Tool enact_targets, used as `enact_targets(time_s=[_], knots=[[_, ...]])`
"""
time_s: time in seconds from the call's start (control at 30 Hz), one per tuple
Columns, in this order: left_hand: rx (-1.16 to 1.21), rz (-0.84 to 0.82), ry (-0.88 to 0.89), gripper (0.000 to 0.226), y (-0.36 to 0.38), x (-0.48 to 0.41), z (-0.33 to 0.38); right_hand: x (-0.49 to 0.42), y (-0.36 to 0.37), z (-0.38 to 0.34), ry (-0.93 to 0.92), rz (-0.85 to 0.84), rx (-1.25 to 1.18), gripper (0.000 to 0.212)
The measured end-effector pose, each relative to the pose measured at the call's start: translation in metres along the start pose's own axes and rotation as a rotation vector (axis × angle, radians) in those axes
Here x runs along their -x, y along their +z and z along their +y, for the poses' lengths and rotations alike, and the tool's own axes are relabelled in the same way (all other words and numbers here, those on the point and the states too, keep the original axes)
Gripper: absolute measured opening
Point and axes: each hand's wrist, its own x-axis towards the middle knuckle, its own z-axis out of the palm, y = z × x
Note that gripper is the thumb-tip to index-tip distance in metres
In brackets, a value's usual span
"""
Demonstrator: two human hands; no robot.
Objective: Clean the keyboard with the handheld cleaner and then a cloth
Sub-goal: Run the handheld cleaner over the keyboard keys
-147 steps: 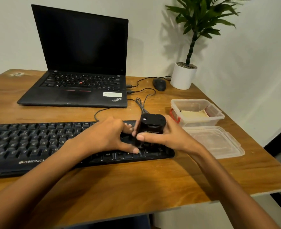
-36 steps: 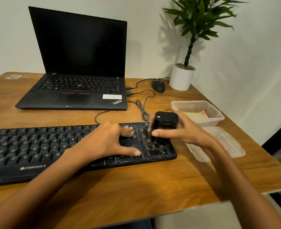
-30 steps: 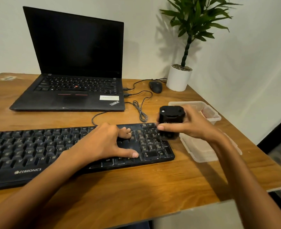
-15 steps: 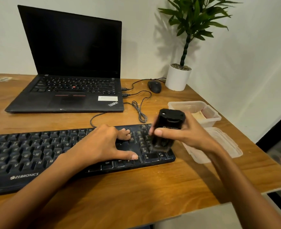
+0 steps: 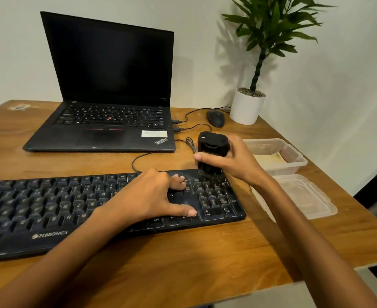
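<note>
Right fingers (image 5: 233,145) round cleaner (image 5: 213,145), over keyboard (image 5: 50,203) corner

One keyboard (image 5: 50,207), one handheld cleaner (image 5: 213,143), one laptop (image 5: 107,130) at 11 o'clock, one mouse (image 5: 215,118) and one potted plant (image 5: 246,110) at 1 o'clock, one clear tub (image 5: 294,162), one lid (image 5: 312,201).

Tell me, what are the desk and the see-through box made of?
The desk looks like wood or wood-look laminate: brown grain streaks, smooth faint sheen. The see-through box is probably plastic: clear, slightly cloudy walls with a thin moulded rim.
</note>
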Motion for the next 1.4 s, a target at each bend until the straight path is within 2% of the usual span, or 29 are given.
enact_targets(time_s=[0.13, 0.27, 0.5, 0.6, 0.7, 0.77, 0.83, 0.93, 1.0, 1.07, 1.2, 1.27, 1.4], knots=[[-0.013, 0.001, 0.004, 0.08, -0.001, 0.0, 0.0, 0.004, 0.003, 0.0, 0.09, -0.218, -0.042, 0.029], [-0.014, 0.004, 0.005, 0.082, 0.0, 0.0, 0.0, -0.007, -0.001, 0.003, 0.042, 0.017, 0.104, 0.029], [0.041, 0.139, -0.133, 0.081, -0.004, -0.015, 0.012, 0.006, 0.003, -0.002, -0.025, 0.105, -0.155, 0.035], [-0.007, 0.107, -0.155, 0.074, 0.0, -0.028, 0.013, 0.012, 0.002, 0.001, -0.067, 0.153, -0.22, 0.043], [-0.055, 0.027, -0.155, 0.087, 0.006, -0.032, 0.006, 0.025, -0.006, 0.009, -0.004, 0.057, -0.21, 0.043], [-0.055, 0.011, -0.145, 0.1, 0.007, -0.032, 0.002, 0.034, -0.022, 0.009, 0.063, -0.021, -0.122, 0.04], [-0.047, 0.011, -0.129, 0.106, 0.004, -0.031, 0.003, 0.037, -0.04, 0.002, 0.099, -0.023, 0.004, 0.04], [-0.045, -0.004, -0.124, 0.105, 0.003, -0.032, 0.006, 0.026, -0.039, -0.013, 0.037, 0.062, -0.033, 0.042], [-0.018, -0.003, -0.136, 0.088, 0.004, -0.031, 0.005, 0.016, -0.019, -0.018, -0.003, 0.001, -0.151, 0.043], [0.005, 0.014, -0.151, 0.074, 0.003, -0.029, 0.005, 0.014, -0.003, -0.013, 0.0, -0.094, -0.119, 0.041], [-0.045, -0.015, -0.113, 0.105, 0.003, -0.03, 0.003, 0.03, -0.033, 0.005, 0.103, -0.058, -0.054, 0.039], [-0.031, -0.012, -0.112, 0.107, 0.002, -0.03, 0.004, 0.035, -0.05, 0.003, 0.138, -0.019, 0.004, 0.037], [0.003, -0.003, -0.112, 0.106, 0.003, -0.029, 0.002, 0.022, -0.03, -0.006, 0.034, -0.06, -0.082, 0.04]])
